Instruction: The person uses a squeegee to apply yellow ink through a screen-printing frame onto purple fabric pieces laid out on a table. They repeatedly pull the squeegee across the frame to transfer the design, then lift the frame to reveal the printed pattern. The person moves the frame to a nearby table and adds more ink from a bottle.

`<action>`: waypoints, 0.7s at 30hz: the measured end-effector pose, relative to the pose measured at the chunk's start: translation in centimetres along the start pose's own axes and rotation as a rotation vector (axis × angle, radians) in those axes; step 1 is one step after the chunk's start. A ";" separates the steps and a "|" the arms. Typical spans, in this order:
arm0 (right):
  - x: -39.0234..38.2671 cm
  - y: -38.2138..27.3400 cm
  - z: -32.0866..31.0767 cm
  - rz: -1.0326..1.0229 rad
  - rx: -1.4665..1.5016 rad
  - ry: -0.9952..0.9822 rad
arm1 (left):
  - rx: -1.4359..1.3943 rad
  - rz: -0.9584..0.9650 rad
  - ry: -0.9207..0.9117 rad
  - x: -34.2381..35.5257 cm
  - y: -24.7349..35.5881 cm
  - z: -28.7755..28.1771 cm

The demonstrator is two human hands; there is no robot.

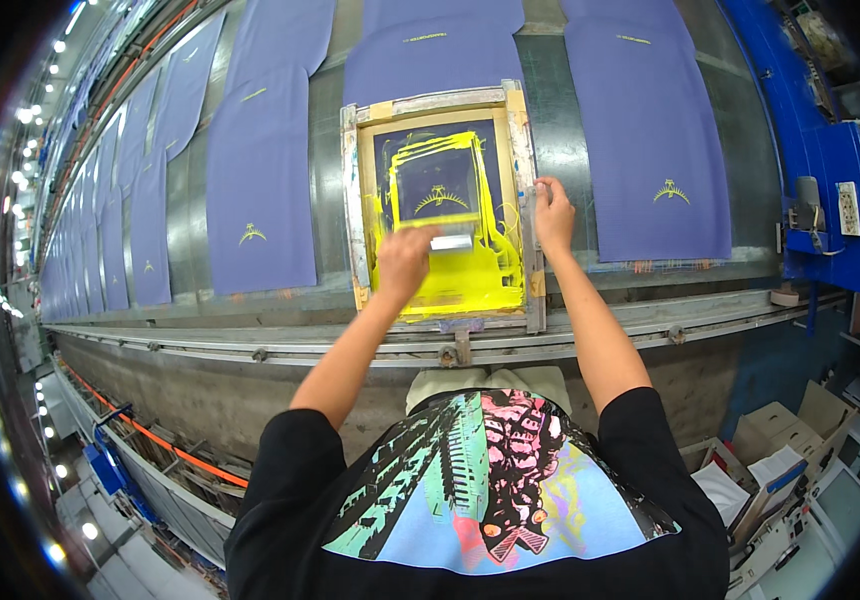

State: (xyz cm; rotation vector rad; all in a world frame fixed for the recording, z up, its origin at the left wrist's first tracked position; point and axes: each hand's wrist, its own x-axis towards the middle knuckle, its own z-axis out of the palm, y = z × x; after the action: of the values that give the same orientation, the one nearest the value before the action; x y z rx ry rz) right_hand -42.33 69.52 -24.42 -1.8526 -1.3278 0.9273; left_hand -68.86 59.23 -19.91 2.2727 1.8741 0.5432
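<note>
A screen printing frame [353,190] lies over a purple fabric piece on the long table. Bright yellow ink [460,290] covers the lower part of its mesh and streaks up around a clearer square where a small crown-like design shows. My left hand [405,262] is closed round a squeegee [452,242] with a pale handle, just below that square; its blade is mostly hidden. At the frame's right side, my right hand [554,212] grips the edge, thumb and fingers closed on it.
Printed purple fabric pieces [650,140] lie to the right and in a row [262,190] to the left. A metal rail [350,345] runs along the table's near edge. A blue machine housing [840,200] stands at the right, with cardboard boxes [775,430] below it.
</note>
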 end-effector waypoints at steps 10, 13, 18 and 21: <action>0.7 -3.0 1.6 0.007 0.066 -0.061 | 0.167 -0.072 0.164 9.5 -4.7 0.5; 0.4 -2.1 0.8 -0.003 0.063 -0.029 | 0.110 -0.047 0.135 2.6 -1.1 1.0; 0.4 -1.0 1.2 -0.029 0.058 -0.005 | 0.036 -0.020 0.128 -2.0 1.1 0.0; 0.1 -1.1 1.0 0.002 0.047 -0.017 | 0.072 -0.090 0.084 2.4 -1.3 0.4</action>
State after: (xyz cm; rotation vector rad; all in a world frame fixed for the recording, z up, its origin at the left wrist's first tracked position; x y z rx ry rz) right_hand -43.64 70.02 -24.03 -1.8140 -1.3034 0.9691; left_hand -69.58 61.89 -20.24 2.2290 2.0561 0.5748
